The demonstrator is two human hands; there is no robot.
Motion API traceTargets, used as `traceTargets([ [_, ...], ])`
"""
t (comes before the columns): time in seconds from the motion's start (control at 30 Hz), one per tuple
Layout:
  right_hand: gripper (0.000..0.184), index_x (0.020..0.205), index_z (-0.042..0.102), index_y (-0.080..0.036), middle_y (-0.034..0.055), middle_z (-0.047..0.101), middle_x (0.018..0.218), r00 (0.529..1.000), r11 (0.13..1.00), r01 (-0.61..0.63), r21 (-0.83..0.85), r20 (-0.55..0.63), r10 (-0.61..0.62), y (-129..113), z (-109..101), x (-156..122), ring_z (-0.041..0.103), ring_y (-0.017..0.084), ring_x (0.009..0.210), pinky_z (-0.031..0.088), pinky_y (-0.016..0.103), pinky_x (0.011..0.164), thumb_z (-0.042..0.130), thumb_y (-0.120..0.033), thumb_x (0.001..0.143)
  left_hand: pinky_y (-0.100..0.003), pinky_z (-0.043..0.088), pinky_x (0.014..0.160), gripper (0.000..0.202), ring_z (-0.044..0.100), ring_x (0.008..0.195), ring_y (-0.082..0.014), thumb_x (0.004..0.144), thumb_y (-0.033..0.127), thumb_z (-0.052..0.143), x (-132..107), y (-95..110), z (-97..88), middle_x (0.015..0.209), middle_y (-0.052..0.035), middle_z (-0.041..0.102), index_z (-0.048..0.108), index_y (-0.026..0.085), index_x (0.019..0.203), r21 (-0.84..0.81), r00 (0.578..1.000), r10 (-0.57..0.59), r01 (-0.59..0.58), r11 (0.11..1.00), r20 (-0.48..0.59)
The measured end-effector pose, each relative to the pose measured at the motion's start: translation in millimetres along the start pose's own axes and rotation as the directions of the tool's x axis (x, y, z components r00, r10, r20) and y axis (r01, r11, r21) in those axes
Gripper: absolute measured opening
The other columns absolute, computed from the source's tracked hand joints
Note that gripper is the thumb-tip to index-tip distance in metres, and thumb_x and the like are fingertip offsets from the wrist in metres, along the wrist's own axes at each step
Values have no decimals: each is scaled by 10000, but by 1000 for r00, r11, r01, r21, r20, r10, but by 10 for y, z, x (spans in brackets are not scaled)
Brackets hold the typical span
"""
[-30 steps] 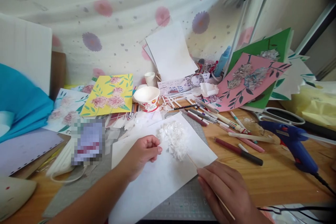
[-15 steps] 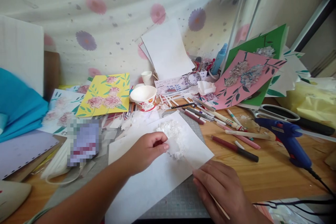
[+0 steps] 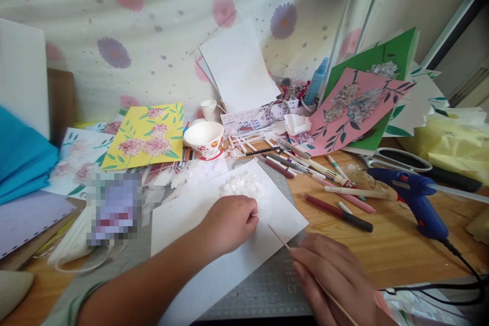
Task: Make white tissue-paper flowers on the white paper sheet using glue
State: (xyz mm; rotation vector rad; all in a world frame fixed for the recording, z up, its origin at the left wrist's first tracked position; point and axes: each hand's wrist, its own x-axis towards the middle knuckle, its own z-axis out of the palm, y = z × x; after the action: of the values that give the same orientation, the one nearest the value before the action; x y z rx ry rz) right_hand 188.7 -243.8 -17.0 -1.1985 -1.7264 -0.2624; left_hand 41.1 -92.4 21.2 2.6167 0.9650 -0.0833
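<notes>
Your curled left hand (image 3: 229,224) half-hides the flower (image 3: 242,183), its grip unclear; your right hand (image 3: 332,270) pinches a stick (image 3: 281,241), cropped below.

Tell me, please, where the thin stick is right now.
In the head view, the thin stick is low and right of centre, held in the right hand, with its tip over the white paper.

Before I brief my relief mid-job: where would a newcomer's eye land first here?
Probably on the bright yellow card, left of the paper bowl. Next, the blue glue gun on the table's right side. In front, the right hand holds a thin stick, while the left hand partly hides a white, ruffled cluster on white paper.
</notes>
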Motion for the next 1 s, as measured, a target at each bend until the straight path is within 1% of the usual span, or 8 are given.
traceTargets([
  [0.17, 183, 1008, 602, -121, 54, 642, 752, 997, 999, -8, 32, 77, 6, 34, 147, 0, 586, 163, 654, 503, 302, 613, 483, -51, 889, -297, 328, 598, 157, 575, 706, -193, 823, 201, 498, -8, 23, 19, 743, -20, 634, 545, 199, 674, 106, 999, 41, -42, 993, 4],
  [0.33, 161, 970, 602, -117, 63, 639, 768, 994, 999, -25, 23, 104, 22, 37, 184, -1, 592, 177, 676, 489, 306, 611, 483, -47, 887, -313, 325, 597, 159, 577, 716, -210, 836, 234, 504, -20, 18, 50, 743, -26, 624, 534, 201, 683, 170, 998, 70, -68, 983, -7],
  [0.47, 160, 956, 609, -120, 65, 641, 770, 993, 1000, -27, -4, 114, 28, 22, 185, 22, 596, 186, 696, 480, 307, 629, 478, -55, 892, -310, 348, 608, 102, 570, 722, -201, 811, 242, 560, -20, -2, 49, 750, -12, 610, 536, 204, 719, 126, 999, 49, -47, 991, -17],
  [0.53, 159, 910, 611, -128, 52, 623, 736, 988, 999, -42, -7, 146, 43, 23, 198, 32, 575, 176, 669, 462, 298, 614, 473, -51, 892, -312, 380, 646, 59, 568, 777, -204, 788, 234, 603, -18, -17, 45, 805, -15, 607, 554, 204, 780, 79, 997, 58, -53, 995, -59],
  [0.63, 169, 835, 599, -140, 32, 584, 678, 979, 999, -45, -6, 199, 45, 39, 227, 34, 527, 163, 621, 427, 282, 583, 471, -46, 891, -331, 415, 769, 146, 549, 914, -214, 772, 190, 635, -11, -43, 52, 948, -34, 590, 595, 209, 911, 8, 977, 146, -147, 989, -153],
  [0.73, 166, 870, 607, -138, 36, 580, 685, 970, 999, -42, 7, 240, 39, 50, 255, 23, 520, 170, 637, 417, 282, 593, 467, -49, 885, -355, 404, 851, 269, 516, 979, -218, 761, 118, 635, 4, -63, 76, 1013, -38, 565, 637, 242, 1000, -22, 948, 258, -267, 964, -185],
  [0.87, 182, 824, 600, -145, 33, 570, 673, 955, 997, -68, 25, 291, 58, 37, 265, 15, 507, 166, 621, 398, 274, 561, 451, -53, 875, -356, 388, 827, 196, 494, 949, -211, 751, 78, 643, 21, -79, 102, 961, -25, 556, 675, 242, 854, -12, 930, 317, -324, 946, -184],
  [1.0, 180, 808, 594, -155, 35, 600, 683, 977, 999, -45, -10, 207, 46, 28, 200, 26, 554, 169, 645, 447, 293, 616, 466, -49, 876, -338, 374, 789, 148, 487, 910, -193, 745, 61, 634, 22, -114, 118, 920, -18, 546, 647, 209, 742, 1, 919, 337, -344, 939, -205],
])
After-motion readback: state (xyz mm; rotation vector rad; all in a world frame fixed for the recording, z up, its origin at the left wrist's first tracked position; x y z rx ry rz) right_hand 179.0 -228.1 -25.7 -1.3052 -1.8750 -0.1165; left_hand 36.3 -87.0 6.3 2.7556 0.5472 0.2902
